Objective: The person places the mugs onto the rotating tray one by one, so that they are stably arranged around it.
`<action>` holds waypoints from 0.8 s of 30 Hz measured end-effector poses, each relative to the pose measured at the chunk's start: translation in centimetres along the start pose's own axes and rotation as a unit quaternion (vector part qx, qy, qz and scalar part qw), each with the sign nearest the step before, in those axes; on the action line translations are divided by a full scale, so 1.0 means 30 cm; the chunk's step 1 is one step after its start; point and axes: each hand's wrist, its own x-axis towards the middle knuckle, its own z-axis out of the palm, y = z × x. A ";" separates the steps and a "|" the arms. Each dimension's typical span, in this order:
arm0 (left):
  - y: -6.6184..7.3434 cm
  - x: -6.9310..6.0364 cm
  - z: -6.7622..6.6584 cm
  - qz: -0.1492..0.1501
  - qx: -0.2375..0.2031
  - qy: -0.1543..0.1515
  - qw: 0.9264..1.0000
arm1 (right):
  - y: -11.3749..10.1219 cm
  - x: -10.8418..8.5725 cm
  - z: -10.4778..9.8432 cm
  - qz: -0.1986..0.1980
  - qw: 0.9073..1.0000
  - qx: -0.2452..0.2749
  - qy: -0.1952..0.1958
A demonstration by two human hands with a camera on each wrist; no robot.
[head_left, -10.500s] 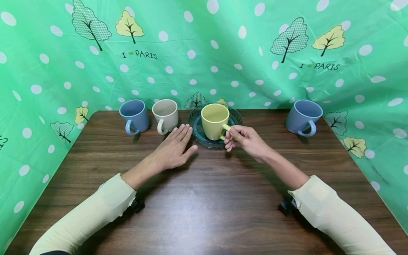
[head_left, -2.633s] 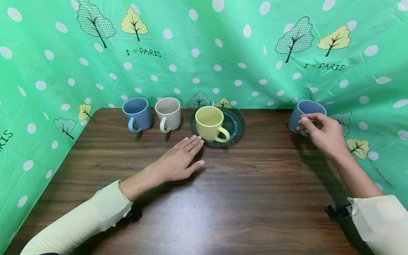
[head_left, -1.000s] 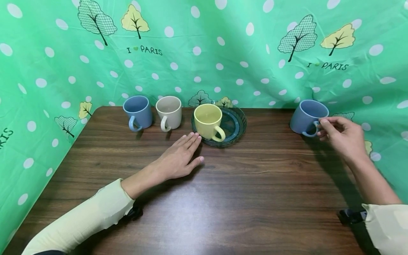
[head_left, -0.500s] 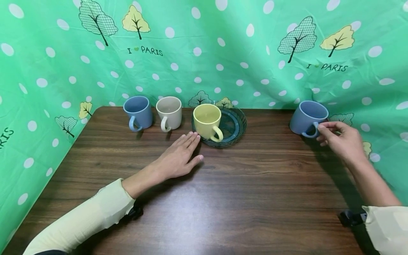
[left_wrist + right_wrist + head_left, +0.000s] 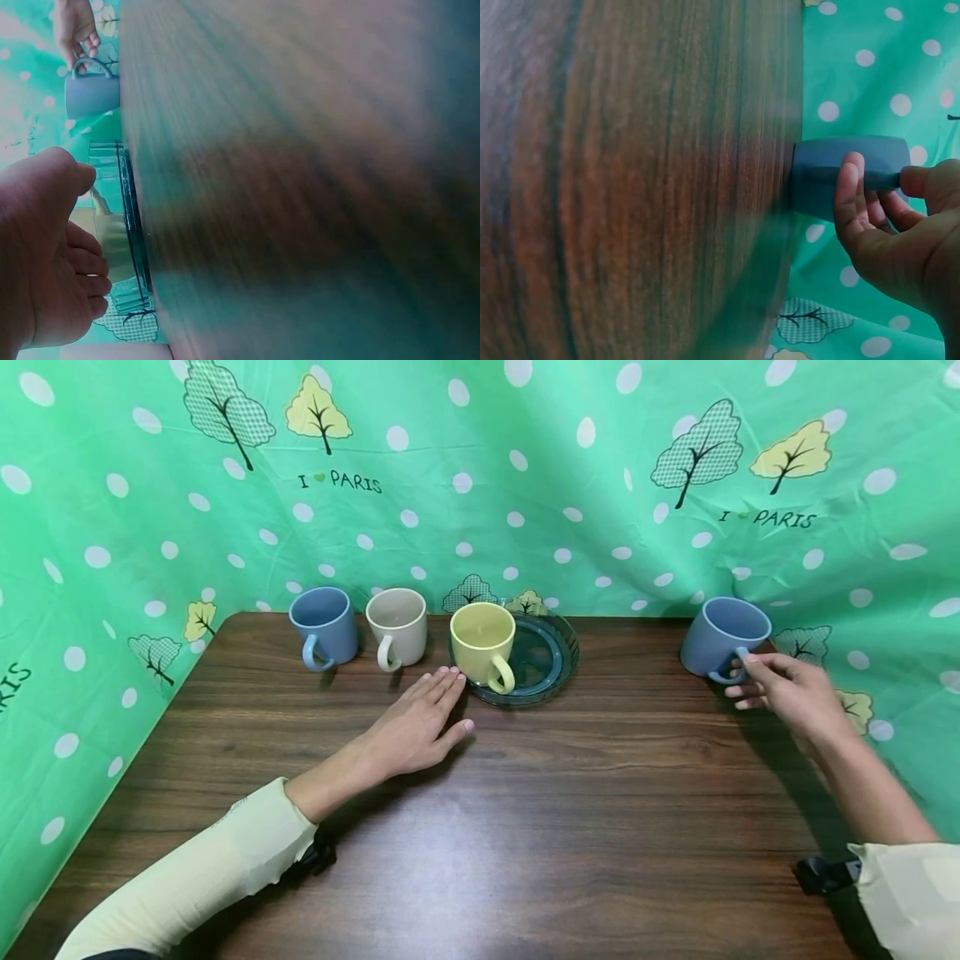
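Observation:
At the right of the head view, the right hand (image 5: 795, 693) has its thumb and fingers on the handle of a blue mug (image 5: 712, 639); the right wrist view shows this hand (image 5: 900, 240) pinching the handle of the upright mug (image 5: 817, 157). The left hand (image 5: 408, 727) lies with straight fingers, its fingertips at the near left rim of a glass plate (image 5: 555, 681). On the left part of that plate a yellow mug (image 5: 476, 647) stands upright, handle towards the front right. In the left wrist view, the left hand (image 5: 52, 255) partly hides the yellow mug (image 5: 116, 244).
A second blue mug (image 5: 333, 631) and a cream mug (image 5: 405, 631) stand upright left of the plate, near the back edge of the wooden table (image 5: 480, 860). Behind hangs a green dotted cloth (image 5: 480, 510), which also rises at both sides.
Earlier, the right hand held the yellow mug's handle; it has since moved right to the blue mug. The yellow mug now sits further left on the plate. The left hand has shifted slightly.

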 end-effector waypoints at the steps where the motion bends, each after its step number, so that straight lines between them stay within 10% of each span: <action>1: 0.000 0.001 -0.001 -0.001 -0.001 0.000 1.000 | 0.003 0.001 -0.001 -0.002 1.000 0.012 -0.011; 24: -0.012 0.004 -0.003 -0.003 -0.005 0.008 1.000 | 0.044 0.007 -0.007 0.001 0.929 0.334 -0.162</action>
